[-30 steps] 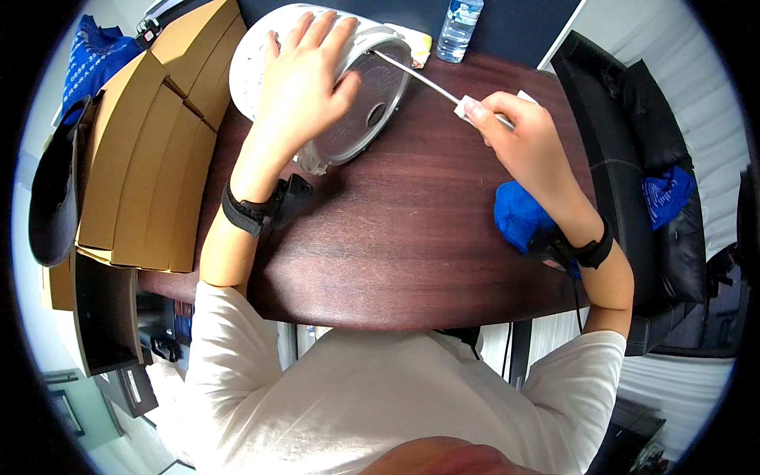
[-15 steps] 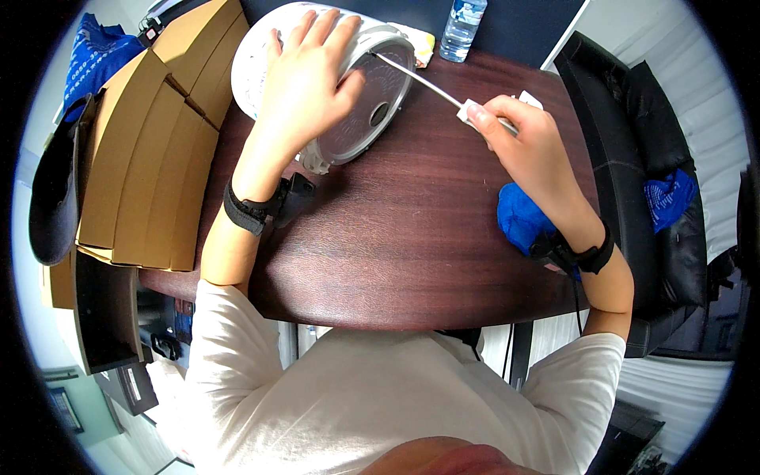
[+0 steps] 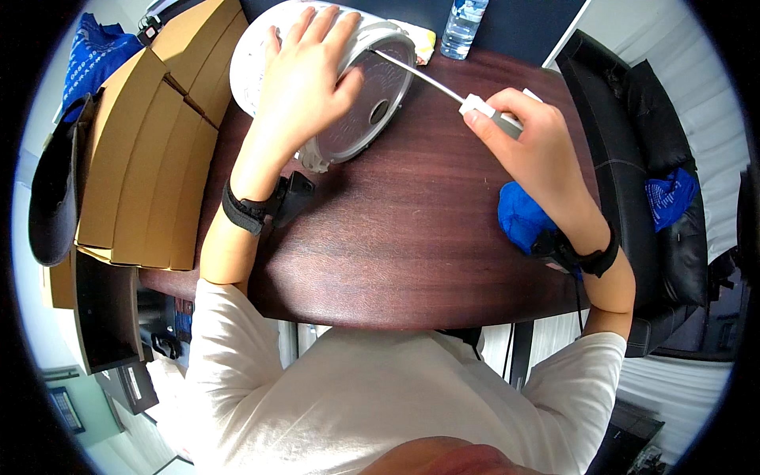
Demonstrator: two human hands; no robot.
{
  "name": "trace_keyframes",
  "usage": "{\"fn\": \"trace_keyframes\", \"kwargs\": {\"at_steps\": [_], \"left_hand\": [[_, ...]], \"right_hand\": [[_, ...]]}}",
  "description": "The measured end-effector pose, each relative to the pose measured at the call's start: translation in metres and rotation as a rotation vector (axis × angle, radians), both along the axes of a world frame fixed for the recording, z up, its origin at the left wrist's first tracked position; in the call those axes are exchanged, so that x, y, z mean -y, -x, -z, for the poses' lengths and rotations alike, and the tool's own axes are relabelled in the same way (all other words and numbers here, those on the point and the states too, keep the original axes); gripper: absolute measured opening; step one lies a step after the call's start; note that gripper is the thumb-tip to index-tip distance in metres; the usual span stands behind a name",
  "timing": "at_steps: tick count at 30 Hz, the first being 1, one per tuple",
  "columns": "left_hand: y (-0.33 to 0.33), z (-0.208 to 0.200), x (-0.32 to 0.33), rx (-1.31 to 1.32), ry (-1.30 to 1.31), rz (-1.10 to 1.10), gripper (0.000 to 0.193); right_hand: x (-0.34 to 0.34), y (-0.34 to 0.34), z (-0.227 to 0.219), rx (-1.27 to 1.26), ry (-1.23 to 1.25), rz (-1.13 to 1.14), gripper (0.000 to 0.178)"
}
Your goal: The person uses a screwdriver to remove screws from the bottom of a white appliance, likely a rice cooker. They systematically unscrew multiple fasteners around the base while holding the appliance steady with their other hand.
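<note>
My left hand [image 3: 305, 83] lies spread over a white round-ended appliance [image 3: 247, 59] at the far side of the table, its thumb out over the rim. The appliance is tilted, and its round grey face [image 3: 360, 119] with a dark oval spot is turned to the right. I cannot make out what kind of appliance it is. In my right hand [image 3: 534, 138] is a screwdriver [image 3: 427, 77] with a white and grey handle, pinched between thumb and fingers. Its long thin shaft slants up left, and the tip meets the face near its upper rim.
Brown cardboard boxes [image 3: 146, 150] stand along the left side of the dark wood table [image 3: 380, 261]. A water bottle [image 3: 463, 30] stands at the back, beside a yellow-and-white packet [image 3: 423, 41]. Blue cloth [image 3: 522, 218] lies under my right forearm. Farther right is a black sofa [image 3: 633, 182].
My right fingers have shifted on the screwdriver handle, whose grey part now shows. The tip stays at the same spot on the appliance. My left hand has hardly moved.
</note>
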State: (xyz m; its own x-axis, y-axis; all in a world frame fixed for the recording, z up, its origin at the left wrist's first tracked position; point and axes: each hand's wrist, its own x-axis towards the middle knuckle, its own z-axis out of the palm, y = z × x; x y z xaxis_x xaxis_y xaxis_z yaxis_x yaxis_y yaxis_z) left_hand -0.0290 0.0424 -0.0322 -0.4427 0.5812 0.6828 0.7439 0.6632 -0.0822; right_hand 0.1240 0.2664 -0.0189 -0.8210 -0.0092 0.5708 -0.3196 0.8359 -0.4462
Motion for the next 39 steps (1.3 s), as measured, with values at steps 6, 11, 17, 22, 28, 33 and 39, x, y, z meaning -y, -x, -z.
{"fn": "trace_keyframes", "kwargs": {"at_steps": [6,11,17,22,28,33,39], "left_hand": [[0.001,0.000,0.000,-0.014,0.006,-0.006,0.059],[-0.001,-0.001,0.000,-0.001,0.002,-0.006,0.059],[0.002,0.001,0.001,-0.012,0.014,-0.011,0.060],[0.001,0.000,0.000,-0.009,0.011,-0.020,0.060],[0.002,0.001,0.000,-0.015,0.003,-0.008,0.059],[0.002,0.001,0.000,-0.018,0.015,-0.016,0.059],[0.002,0.001,0.000,-0.020,0.012,-0.017,0.059]], "right_hand": [[0.002,-0.002,-0.008,0.034,-0.014,0.012,0.030],[0.004,-0.004,-0.015,0.035,-0.071,0.046,0.033],[0.009,-0.005,-0.023,0.062,-0.058,0.070,0.033],[0.011,-0.005,-0.026,0.051,-0.094,0.062,0.034],[0.011,-0.008,-0.027,0.135,-0.066,0.085,0.034],[0.008,-0.006,-0.025,0.093,-0.092,0.058,0.034],[0.008,-0.007,-0.025,0.138,-0.051,0.080,0.034]]}}
